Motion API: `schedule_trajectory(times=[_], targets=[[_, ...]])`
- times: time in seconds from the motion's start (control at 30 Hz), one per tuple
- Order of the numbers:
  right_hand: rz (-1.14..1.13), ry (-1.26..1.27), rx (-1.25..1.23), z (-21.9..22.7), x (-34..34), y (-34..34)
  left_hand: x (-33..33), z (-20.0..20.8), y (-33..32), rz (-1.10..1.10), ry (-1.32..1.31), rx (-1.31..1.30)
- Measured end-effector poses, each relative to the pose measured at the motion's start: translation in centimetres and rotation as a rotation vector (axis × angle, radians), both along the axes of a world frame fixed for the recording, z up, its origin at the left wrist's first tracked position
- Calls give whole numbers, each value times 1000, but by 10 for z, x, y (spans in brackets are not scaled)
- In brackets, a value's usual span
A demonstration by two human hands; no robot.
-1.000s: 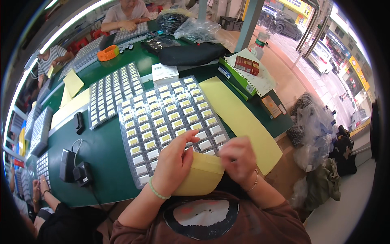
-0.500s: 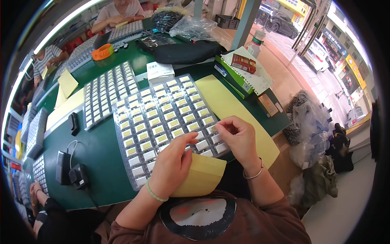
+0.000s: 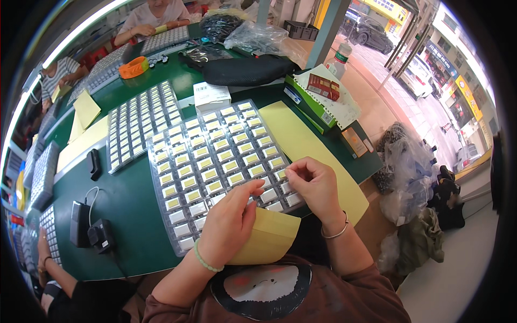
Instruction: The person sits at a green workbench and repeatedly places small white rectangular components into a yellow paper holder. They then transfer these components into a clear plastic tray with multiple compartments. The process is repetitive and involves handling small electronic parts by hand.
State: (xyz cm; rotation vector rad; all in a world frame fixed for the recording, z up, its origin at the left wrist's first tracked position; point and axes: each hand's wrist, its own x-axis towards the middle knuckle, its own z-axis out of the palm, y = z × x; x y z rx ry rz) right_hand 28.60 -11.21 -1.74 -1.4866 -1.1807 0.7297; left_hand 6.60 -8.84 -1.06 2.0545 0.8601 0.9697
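Observation:
A clear plastic tray (image 3: pixel 156 141) filled with rows of small white boxy pieces lies in front of me. The far rows carry yellow rectangles on top; the nearest pieces are plain white. My left hand (image 3: pixel 229 218) is closed on a yellow paper sheet (image 3: pixel 272 231) that sticks out to its right, over the tray's near edge. Above the tray's right edge my right hand (image 3: pixel 315 185) pinches thumb and forefinger together, beside a piece with a yellow rectangle. Whatever sits between those fingertips is too small to make out.
A second filled tray (image 3: pixel 141 126) lies beyond, to the left. Black power adapters (image 3: pixel 100 236) with a cable are on the green table (image 3: pixel 142 210). A white box (image 3: pixel 211 97), black pouch (image 3: pixel 247 70) and green box (image 3: pixel 309 102) stand farther off. Other people work at the left and far side.
Both hands keep almost the same place and pose, the right still pinched at the tray's right edge. The whole view has shifted slightly. A person across the table has moved their hands a little.

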Motion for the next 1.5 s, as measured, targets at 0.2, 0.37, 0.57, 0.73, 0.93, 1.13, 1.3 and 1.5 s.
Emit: schedule_trajectory(times=[0.2,0.37,0.57,0.73,0.93,1.13,1.3,1.5], targets=[[-3,-46,5,1,-1,0,0,0,-1,5,0,10],[6,-131,24,-1,-1,2,0,2,-1,4,3,12],[-22,-325,63,8,-6,1,0,1,-1,-2,0,19],[-60,-429,100,8,-9,0,1,1,0,-17,4,44],[-107,-509,74,7,-6,-2,0,4,-2,-21,45,43],[44,-243,-70,6,13,9,0,4,-2,-18,60,38],[199,284,-236,-8,26,25,1,4,-1,-18,46,44],[220,239,-187,-11,27,25,1,3,-1,-18,17,49]])
